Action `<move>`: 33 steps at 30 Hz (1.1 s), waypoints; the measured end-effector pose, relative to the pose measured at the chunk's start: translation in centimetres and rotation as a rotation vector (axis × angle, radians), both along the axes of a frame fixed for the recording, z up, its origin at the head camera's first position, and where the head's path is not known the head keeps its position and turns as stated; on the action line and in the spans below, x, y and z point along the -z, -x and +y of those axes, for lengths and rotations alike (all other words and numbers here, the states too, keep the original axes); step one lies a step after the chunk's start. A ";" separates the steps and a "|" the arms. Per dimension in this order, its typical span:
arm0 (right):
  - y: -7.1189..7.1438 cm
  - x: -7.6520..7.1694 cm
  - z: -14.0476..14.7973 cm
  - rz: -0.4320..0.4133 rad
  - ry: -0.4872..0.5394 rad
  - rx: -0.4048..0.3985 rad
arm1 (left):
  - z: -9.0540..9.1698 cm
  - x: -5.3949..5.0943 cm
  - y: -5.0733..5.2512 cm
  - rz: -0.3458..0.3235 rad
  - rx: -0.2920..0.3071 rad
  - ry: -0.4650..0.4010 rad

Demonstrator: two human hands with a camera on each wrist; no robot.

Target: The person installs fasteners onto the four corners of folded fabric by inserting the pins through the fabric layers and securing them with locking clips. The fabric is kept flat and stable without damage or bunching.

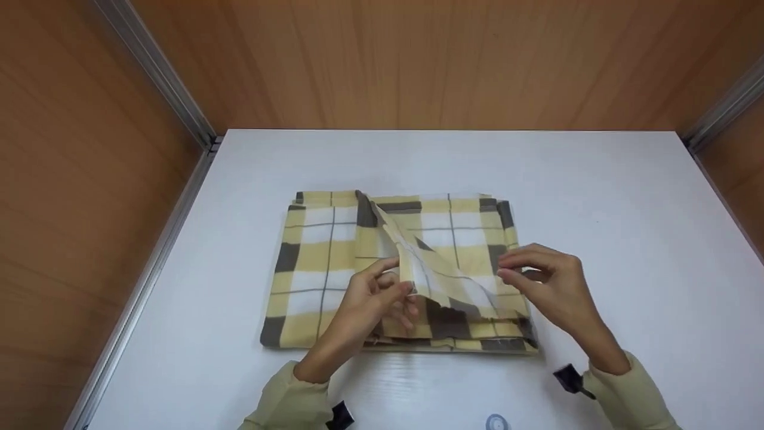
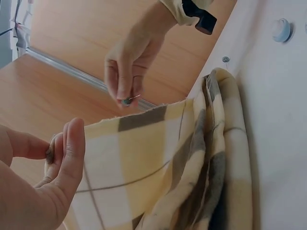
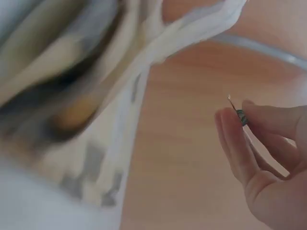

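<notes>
The thumb and forefinger of the left hand point(image 1: 373, 298) are clamped on a corner of the raised flap point(image 1: 421, 272), holding it up off the layers beneath. In the right hand point(image 1: 555, 283), thumb and fingers are pressed together on a small pin-like piece point(image 3: 242, 118) with a green striped head and a thin metal point. From the wrist views I can see that this hand is apart from the flap; from above, it hovers by the right side of the folded checked cloth point(image 1: 322, 254).

The cloth lies on the tabletop point(image 1: 632, 197), roughly midway between its left and right edges and well back from its far edge. I'd judge the step in hand to be getting the flap ready for the pin. The next move seems to call for bringing that point across to the flap, the left fingers keeping the corner taut and clear of the tip.

Farther out, a pale and blue round thing point(image 1: 496, 422) sits on the near side of the cloth, and the left wrist view shows a small dark disc point(image 2: 225, 59) on the tabletop just beyond the folds. Wooden panels point(image 1: 418, 65) rise behind the far edge.
</notes>
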State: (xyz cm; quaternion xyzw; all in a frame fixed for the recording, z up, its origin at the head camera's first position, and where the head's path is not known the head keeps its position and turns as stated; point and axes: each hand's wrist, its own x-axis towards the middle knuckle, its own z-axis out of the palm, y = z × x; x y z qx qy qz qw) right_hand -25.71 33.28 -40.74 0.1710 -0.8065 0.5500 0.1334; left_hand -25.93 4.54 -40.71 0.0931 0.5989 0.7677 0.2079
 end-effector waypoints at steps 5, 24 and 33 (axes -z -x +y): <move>1.1 -0.8 -4.0 -0.007 0.116 -0.086 | 0.0 -0.1 0.1 -0.022 -0.004 -0.009; 1.4 2.0 -10.1 0.105 0.385 -0.109 | -0.3 0.0 0.1 -0.061 -0.005 -0.027; 1.3 2.2 -9.6 0.115 0.316 -0.166 | -0.5 -0.1 0.1 -0.046 0.005 -0.022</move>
